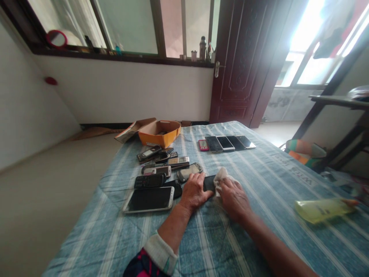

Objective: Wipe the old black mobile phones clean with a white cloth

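My left hand is closed over a black phone that lies on the blue striped cloth. My right hand grips a crumpled white cloth pressed against the phone's right end. Just left of my left hand lies a pile of old phones, with a large white smartphone nearest the front.
A row of several smartphones lies farther back. An open orange cardboard box stands at the far left corner. A yellow-green bottle lies on its side at the right. A dark door and a frame stand behind.
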